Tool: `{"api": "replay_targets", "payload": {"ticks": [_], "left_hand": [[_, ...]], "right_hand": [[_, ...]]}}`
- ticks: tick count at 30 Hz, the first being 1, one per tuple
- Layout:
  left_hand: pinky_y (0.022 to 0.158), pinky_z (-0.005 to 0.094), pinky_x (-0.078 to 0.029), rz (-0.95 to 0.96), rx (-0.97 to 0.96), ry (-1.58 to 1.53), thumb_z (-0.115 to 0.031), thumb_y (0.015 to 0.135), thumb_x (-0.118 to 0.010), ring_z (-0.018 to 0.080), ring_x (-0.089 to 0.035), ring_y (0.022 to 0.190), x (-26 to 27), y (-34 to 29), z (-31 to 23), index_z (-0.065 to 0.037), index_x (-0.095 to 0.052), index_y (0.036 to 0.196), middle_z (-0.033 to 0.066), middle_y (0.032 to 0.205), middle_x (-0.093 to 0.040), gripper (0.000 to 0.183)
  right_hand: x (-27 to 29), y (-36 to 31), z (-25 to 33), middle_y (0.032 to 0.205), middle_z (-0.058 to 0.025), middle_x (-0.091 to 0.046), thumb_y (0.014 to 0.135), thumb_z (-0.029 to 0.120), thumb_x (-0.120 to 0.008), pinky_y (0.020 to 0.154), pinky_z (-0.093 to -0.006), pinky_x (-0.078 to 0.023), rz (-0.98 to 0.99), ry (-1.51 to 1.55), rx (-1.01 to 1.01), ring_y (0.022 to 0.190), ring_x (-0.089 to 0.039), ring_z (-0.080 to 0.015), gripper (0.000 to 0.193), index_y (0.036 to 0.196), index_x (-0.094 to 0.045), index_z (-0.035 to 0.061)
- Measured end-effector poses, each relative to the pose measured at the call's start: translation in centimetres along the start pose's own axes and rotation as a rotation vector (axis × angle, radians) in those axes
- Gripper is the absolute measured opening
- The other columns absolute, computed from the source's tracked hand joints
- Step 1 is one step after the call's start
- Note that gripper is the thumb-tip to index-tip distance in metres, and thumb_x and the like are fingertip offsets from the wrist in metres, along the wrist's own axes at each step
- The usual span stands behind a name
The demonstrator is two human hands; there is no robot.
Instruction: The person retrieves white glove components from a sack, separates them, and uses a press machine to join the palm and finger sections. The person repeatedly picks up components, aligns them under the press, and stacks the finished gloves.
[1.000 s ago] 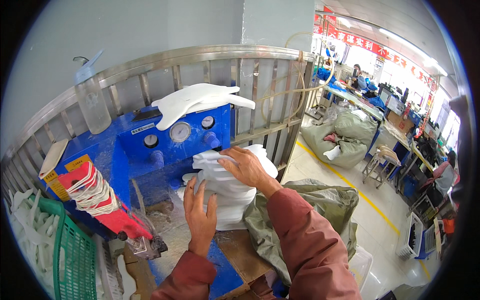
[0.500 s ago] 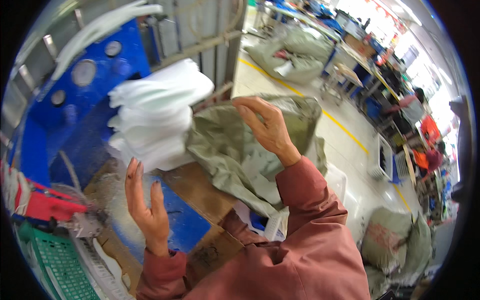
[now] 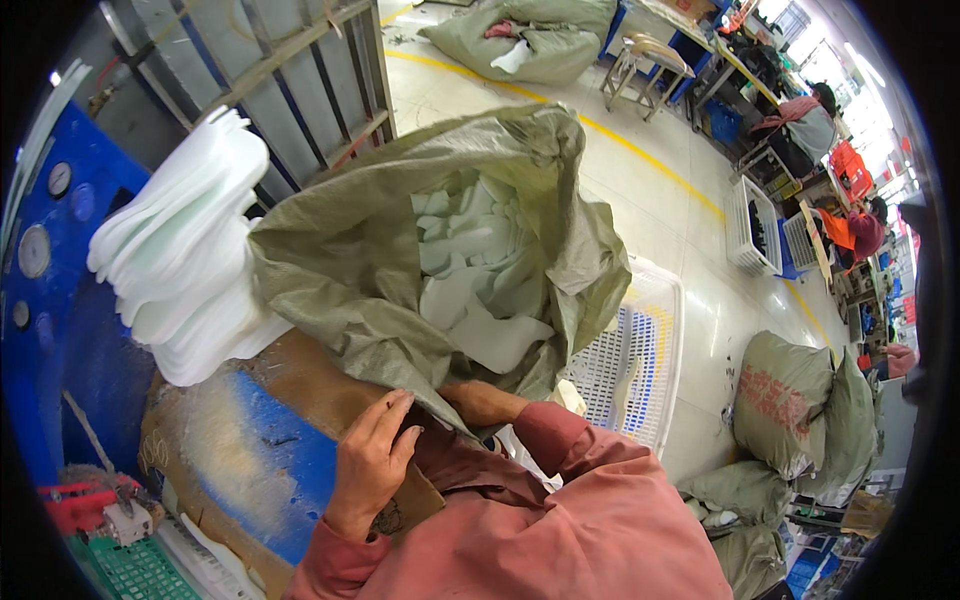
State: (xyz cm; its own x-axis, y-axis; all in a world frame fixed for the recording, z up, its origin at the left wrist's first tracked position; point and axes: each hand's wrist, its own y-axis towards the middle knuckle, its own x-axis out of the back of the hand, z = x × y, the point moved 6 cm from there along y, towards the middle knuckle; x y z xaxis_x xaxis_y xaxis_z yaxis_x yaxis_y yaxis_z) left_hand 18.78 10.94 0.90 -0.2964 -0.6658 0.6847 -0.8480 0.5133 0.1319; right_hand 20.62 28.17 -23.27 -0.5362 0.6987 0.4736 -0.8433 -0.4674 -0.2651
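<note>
While the right hand [image 3: 485,404] hides its grip, ease the woven sack [image 3: 335,305] evenly; lower-centre, the left hand [image 3: 372,465] is half-open, seemingly empty.

From the middle of the green woven sack [image 3: 345,255], its wide mouth lets a hand in from above, down to the heaped white pieces [image 3: 475,255]. The stack of white cutouts [image 3: 190,250] blocks nine o'clock, the metal railing [image 3: 325,78] eleven, and both hands crowd six: left [image 3: 372,462], right [image 3: 484,403]. Passage lies over the tiled floor [image 3: 650,230] at two.
</note>
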Motion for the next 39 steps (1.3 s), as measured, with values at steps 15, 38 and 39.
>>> {"api": "replay_targets", "payload": {"ticks": [15,38,39], "left_hand": [[0.095,0.0418,-0.057,0.156,0.086,-0.037,-0.003,0.089,-0.074,0.0385,-0.068,0.117,-2.9,-1.7,-0.4,0.002,-0.068,0.128,0.0207,0.129,-0.069,0.04],[0.102,0.0431,-0.053,0.208,0.068,-0.169,-0.007,0.094,-0.072,0.0402,-0.064,0.123,-5.5,-5.1,-2.7,0.002,-0.062,0.137,0.0234,0.135,-0.065,0.046],[0.105,0.0436,-0.051,0.189,0.096,-0.181,-0.008,0.094,-0.072,0.0397,-0.062,0.127,-5.6,-5.0,-2.4,0.002,-0.059,0.141,0.0238,0.139,-0.062,0.05]], "right_hand": [[13.9,-1.9,-13.8,0.119,-0.0189,-0.074,0.079,0.04,-0.08,0.098,-0.0506,-0.052,-0.137,-0.5,-0.639,0.115,-0.068,-0.0387,0.061,0.132,-0.067,0.0122],[19.8,-12.4,-1.5,0.098,-0.0044,-0.075,0.1,0.013,-0.07,0.084,-0.029,-0.054,-0.46,0.395,-0.184,0.093,-0.065,-0.0101,0.021,0.116,-0.074,0.0],[19.6,-12.8,-0.5,0.099,-0.0039,-0.075,0.1,0.014,-0.07,0.085,-0.0287,-0.054,-0.415,0.401,-0.117,0.093,-0.065,-0.0097,0.021,0.117,-0.074,0.0003]]}}
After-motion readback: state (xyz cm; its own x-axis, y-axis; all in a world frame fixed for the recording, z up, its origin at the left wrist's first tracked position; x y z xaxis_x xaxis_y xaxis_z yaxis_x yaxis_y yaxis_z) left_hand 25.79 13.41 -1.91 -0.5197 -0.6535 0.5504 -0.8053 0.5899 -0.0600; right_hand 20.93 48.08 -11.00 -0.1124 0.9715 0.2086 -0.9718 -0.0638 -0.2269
